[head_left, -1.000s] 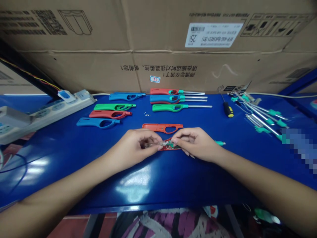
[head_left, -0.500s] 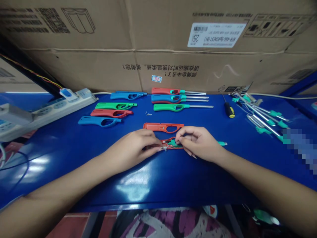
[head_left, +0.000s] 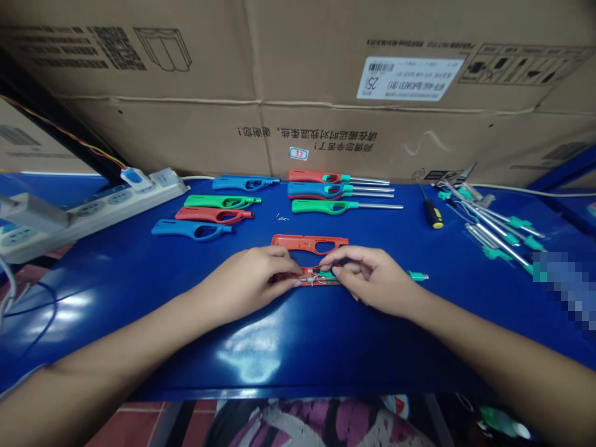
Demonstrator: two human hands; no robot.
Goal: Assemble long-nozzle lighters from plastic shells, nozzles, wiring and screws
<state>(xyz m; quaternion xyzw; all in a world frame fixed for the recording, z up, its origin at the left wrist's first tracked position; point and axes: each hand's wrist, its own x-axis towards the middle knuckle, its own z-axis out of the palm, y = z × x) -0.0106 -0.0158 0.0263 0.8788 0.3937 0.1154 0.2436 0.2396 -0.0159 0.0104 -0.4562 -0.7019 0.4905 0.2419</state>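
An opened red lighter half-shell (head_left: 321,281) lies in front of me, with green and white parts and thin wires inside. My left hand (head_left: 265,273) pinches its left end between thumb and fingers. Over its right part, my right hand (head_left: 370,273) has its fingers curled on the shell and the green part inside; the fingers hide much of it. A green tip (head_left: 416,276) sticks out past the right hand. Just behind lies the matching red half-shell (head_left: 298,241), with its trigger opening to the right.
Blue, green and red lighter handles (head_left: 193,230) lie at left; lighters with metal tubes (head_left: 344,206) lie at back centre. Small screws (head_left: 282,217) sit between. At right are a screwdriver (head_left: 433,214) and a pile of tubes (head_left: 493,223). A power strip (head_left: 93,214) runs along the left; cardboard (head_left: 279,62) stands behind.
My right fingers have shifted slightly left and down onto the lighter's inner parts. My left hand keeps its hold. The whole view has shifted a little.
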